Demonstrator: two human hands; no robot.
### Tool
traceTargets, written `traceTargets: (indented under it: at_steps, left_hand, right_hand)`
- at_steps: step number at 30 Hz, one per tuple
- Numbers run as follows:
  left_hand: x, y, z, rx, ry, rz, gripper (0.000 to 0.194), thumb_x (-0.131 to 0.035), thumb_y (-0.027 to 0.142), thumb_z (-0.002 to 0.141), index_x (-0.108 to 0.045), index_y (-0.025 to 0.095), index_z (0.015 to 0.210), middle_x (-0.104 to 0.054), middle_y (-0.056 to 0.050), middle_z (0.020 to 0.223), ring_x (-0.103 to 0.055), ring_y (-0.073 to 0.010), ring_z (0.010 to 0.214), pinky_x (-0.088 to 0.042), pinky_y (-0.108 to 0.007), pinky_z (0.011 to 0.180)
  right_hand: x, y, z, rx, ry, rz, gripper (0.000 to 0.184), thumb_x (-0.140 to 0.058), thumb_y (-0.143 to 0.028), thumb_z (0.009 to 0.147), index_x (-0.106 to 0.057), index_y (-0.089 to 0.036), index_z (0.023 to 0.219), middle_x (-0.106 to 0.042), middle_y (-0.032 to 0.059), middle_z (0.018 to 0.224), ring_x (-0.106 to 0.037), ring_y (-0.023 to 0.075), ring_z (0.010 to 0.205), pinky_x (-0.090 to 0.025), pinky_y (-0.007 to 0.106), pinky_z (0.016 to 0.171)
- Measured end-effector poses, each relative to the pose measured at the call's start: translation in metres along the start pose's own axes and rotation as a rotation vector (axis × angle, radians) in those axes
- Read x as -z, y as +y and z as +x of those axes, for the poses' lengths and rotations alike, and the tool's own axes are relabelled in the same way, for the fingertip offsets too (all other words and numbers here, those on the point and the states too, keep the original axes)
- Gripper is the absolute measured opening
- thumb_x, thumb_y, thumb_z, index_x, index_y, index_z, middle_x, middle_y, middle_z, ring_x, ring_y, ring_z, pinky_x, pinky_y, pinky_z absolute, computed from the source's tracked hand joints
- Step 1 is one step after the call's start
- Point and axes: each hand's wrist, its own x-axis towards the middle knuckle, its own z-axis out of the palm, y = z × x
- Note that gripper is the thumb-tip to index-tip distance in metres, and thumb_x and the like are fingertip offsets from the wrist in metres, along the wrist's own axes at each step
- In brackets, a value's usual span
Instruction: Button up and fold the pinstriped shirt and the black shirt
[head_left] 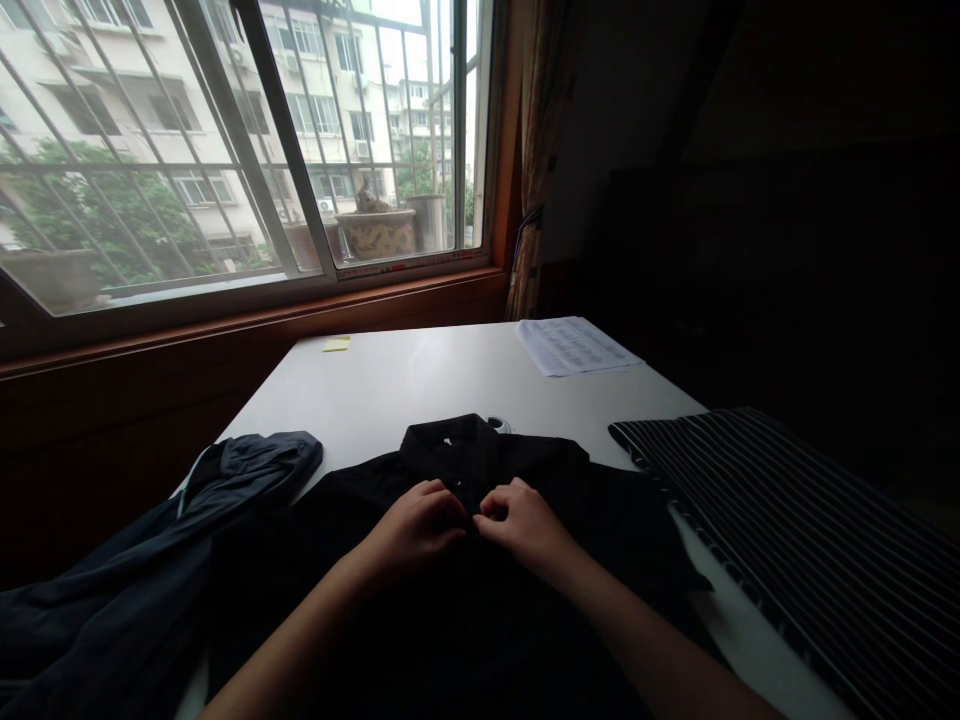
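A black collared shirt [525,470] lies spread flat on the white table [420,380], collar pointing away from me. My left hand [416,525] and my right hand [525,525] meet at the shirt's front opening just below the collar. Both have their fingers curled in a pinch on the fabric of the placket. What sits between the fingertips is too dark to make out beyond the cloth.
A dark blue garment [172,540] is heaped at the table's left edge. A black striped garment [795,530] lies on the right. Printed sheets [574,345] and a yellow sticky note [337,344] rest at the far side, under a barred window [247,140].
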Motion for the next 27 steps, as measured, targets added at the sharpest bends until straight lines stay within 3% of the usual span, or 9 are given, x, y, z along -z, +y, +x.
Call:
traceTargets:
  at_steps: [5, 12, 21, 27]
  left_hand:
    - [-0.002, -0.001, 0.0, -0.023, 0.02, -0.002, 0.011, -0.071, 0.02, 0.084, -0.071, 0.022, 0.095, -0.064, -0.003, 0.096, -0.06, -0.0178, 0.09, -0.049, -0.027, 0.076]
    - [-0.011, -0.01, -0.001, -0.062, 0.061, 0.166, 0.009, -0.072, 0.02, 0.087, -0.071, 0.025, 0.094, -0.066, -0.002, 0.098, -0.062, -0.017, 0.09, -0.049, -0.025, 0.075]
    - [-0.008, -0.002, -0.001, -0.311, 0.062, 0.496, 0.016, -0.051, 0.021, 0.099, -0.065, 0.02, 0.092, -0.062, -0.001, 0.084, -0.056, -0.013, 0.068, -0.043, -0.025, 0.06]
    - [-0.008, 0.0, -0.001, -0.408, 0.047, 0.613, 0.019, -0.048, 0.018, 0.098, -0.059, 0.018, 0.083, -0.059, -0.001, 0.08, -0.051, -0.0135, 0.063, -0.038, -0.028, 0.056]
  right_hand:
    - [0.001, 0.002, 0.0, -0.025, -0.025, 0.042, 0.003, -0.071, -0.025, 0.073, -0.073, -0.023, 0.073, -0.07, 0.0034, 0.076, -0.059, 0.0224, 0.088, -0.045, 0.03, 0.075]
    - [0.002, 0.001, 0.0, -0.006, -0.038, 0.033, 0.004, -0.069, -0.023, 0.073, -0.071, -0.022, 0.069, -0.07, 0.0023, 0.073, -0.058, 0.0219, 0.087, -0.044, 0.03, 0.075]
    - [0.003, -0.002, 0.0, 0.022, -0.03, 0.019, 0.008, -0.069, -0.023, 0.074, -0.07, -0.024, 0.067, -0.072, 0.0016, 0.073, -0.058, 0.0237, 0.087, -0.044, 0.034, 0.077]
    - [0.004, -0.002, 0.001, 0.008, -0.038, 0.022, 0.006, -0.07, -0.025, 0.076, -0.073, -0.024, 0.071, -0.074, 0.002, 0.077, -0.058, 0.0245, 0.09, -0.043, 0.035, 0.08]
